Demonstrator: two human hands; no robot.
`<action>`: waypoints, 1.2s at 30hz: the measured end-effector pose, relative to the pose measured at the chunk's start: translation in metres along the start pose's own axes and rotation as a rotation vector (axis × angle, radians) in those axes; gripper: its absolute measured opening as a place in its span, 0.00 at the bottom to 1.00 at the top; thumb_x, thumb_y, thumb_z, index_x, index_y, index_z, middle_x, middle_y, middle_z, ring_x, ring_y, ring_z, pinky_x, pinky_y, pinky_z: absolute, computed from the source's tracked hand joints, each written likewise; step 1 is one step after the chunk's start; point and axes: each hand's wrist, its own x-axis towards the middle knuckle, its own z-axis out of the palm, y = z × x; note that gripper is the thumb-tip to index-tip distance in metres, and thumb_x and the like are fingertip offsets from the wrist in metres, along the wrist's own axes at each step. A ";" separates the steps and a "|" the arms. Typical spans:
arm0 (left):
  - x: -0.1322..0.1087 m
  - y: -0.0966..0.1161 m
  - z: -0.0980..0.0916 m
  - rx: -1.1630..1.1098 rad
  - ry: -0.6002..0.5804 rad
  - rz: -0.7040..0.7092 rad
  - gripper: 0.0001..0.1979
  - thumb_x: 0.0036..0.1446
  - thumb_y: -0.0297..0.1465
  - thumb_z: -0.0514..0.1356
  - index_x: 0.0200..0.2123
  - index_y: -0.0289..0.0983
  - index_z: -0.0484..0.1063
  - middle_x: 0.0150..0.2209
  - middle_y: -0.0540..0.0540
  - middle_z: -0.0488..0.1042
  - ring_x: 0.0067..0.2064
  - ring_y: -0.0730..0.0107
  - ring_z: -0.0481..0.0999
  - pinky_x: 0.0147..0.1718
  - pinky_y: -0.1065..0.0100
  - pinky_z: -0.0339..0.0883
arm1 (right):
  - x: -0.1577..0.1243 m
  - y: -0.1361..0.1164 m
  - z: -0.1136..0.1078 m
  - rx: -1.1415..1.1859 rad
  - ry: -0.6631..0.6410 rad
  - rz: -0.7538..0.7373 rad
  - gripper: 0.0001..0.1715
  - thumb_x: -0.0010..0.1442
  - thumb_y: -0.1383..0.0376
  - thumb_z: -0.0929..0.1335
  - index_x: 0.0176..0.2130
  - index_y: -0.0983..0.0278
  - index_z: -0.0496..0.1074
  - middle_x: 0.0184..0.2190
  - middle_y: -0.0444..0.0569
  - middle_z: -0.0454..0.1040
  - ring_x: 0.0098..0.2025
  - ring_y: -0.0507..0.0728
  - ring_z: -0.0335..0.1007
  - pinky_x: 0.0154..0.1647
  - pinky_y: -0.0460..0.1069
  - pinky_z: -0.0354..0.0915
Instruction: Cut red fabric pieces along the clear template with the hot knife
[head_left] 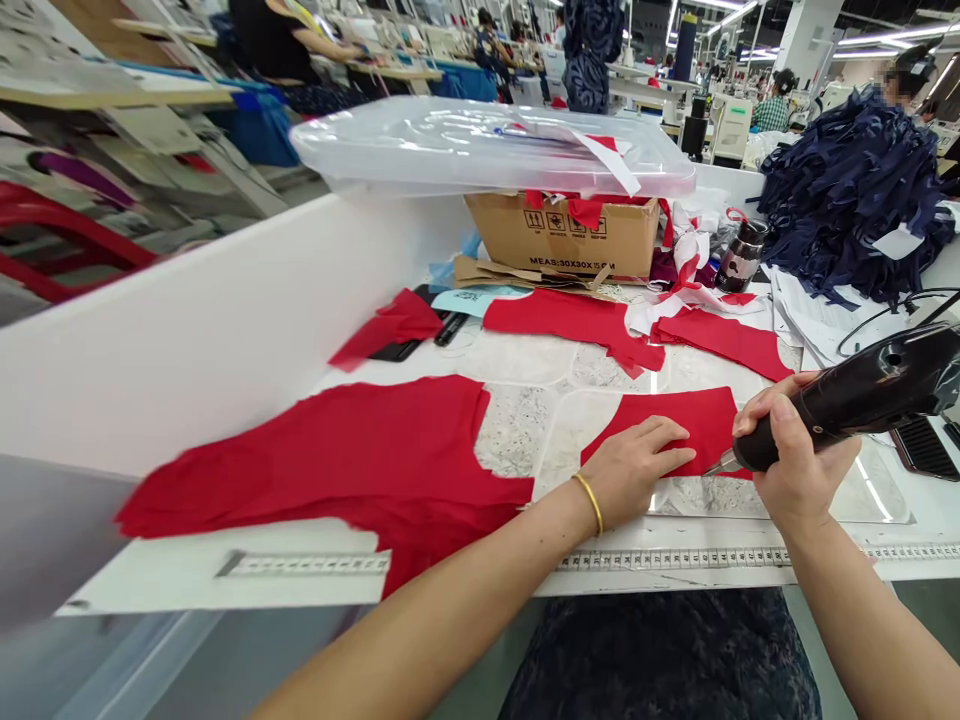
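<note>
My left hand (634, 468), with a gold bangle at the wrist, lies with fingers stretched out on a red fabric piece (697, 415). My right hand (799, 465) is wrapped round a black handheld tool (862, 390) with a narrow metal tip. That tip is at the fabric's near edge, just right of my left fingers; whether it touches the cloth I cannot tell. A larger stack of red fabric pieces (330, 450) spreads to the left, partly behind my left forearm. Farther back lie more red pieces (570, 318) and a red strip (720, 340).
A printed tape measure (675, 558) runs along the table's front edge. At the back, a cardboard box (562, 240) stands under a clear plastic lid (480, 150). A dark bottle (742, 255), a heap of navy strips (855, 200) and a phone (928, 447) are on the right.
</note>
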 end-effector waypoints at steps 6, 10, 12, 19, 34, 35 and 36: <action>-0.001 0.003 0.000 0.002 -0.032 -0.014 0.22 0.58 0.15 0.53 0.52 0.34 0.75 0.54 0.37 0.75 0.58 0.57 0.73 0.56 0.54 0.75 | 0.008 -0.009 -0.015 -0.050 0.073 -0.017 0.18 0.57 0.57 0.75 0.41 0.60 0.67 0.21 0.37 0.72 0.19 0.51 0.67 0.22 0.48 0.66; -0.001 0.002 0.000 -0.008 -0.040 -0.020 0.23 0.56 0.15 0.53 0.52 0.34 0.74 0.55 0.37 0.75 0.58 0.56 0.73 0.56 0.53 0.75 | 0.010 -0.007 -0.024 -0.053 0.109 -0.016 0.19 0.56 0.57 0.76 0.41 0.59 0.67 0.21 0.36 0.71 0.18 0.51 0.66 0.21 0.48 0.65; -0.002 0.002 0.001 -0.018 -0.041 -0.025 0.24 0.56 0.15 0.54 0.53 0.35 0.74 0.55 0.38 0.75 0.59 0.56 0.73 0.56 0.53 0.76 | 0.009 -0.005 -0.026 -0.076 0.104 -0.014 0.17 0.57 0.58 0.75 0.40 0.60 0.67 0.21 0.37 0.72 0.19 0.51 0.67 0.22 0.49 0.66; -0.002 0.003 0.002 -0.073 -0.051 -0.019 0.22 0.61 0.16 0.54 0.55 0.38 0.74 0.56 0.38 0.75 0.60 0.57 0.73 0.57 0.53 0.75 | 0.009 -0.004 -0.026 -0.103 0.059 -0.041 0.12 0.60 0.59 0.73 0.36 0.59 0.67 0.21 0.37 0.72 0.20 0.51 0.68 0.23 0.48 0.67; -0.004 -0.003 0.004 -0.021 -0.032 -0.014 0.25 0.58 0.16 0.52 0.56 0.35 0.74 0.56 0.37 0.76 0.59 0.55 0.74 0.57 0.51 0.76 | 0.013 -0.009 -0.058 -0.197 0.142 -0.057 0.15 0.58 0.59 0.74 0.39 0.60 0.66 0.21 0.36 0.72 0.20 0.51 0.69 0.23 0.48 0.68; -0.004 -0.004 0.004 -0.024 -0.035 -0.015 0.26 0.58 0.16 0.52 0.56 0.36 0.74 0.55 0.37 0.76 0.59 0.55 0.74 0.57 0.51 0.76 | 0.013 -0.009 -0.058 -0.200 0.148 -0.055 0.15 0.58 0.58 0.75 0.38 0.60 0.67 0.21 0.37 0.72 0.20 0.51 0.70 0.22 0.48 0.68; -0.004 -0.004 0.004 -0.026 -0.035 -0.014 0.26 0.58 0.16 0.52 0.56 0.37 0.74 0.55 0.38 0.76 0.59 0.55 0.74 0.57 0.52 0.76 | 0.013 -0.009 -0.058 -0.201 0.154 -0.053 0.15 0.58 0.58 0.75 0.37 0.60 0.66 0.21 0.37 0.72 0.20 0.51 0.70 0.22 0.48 0.68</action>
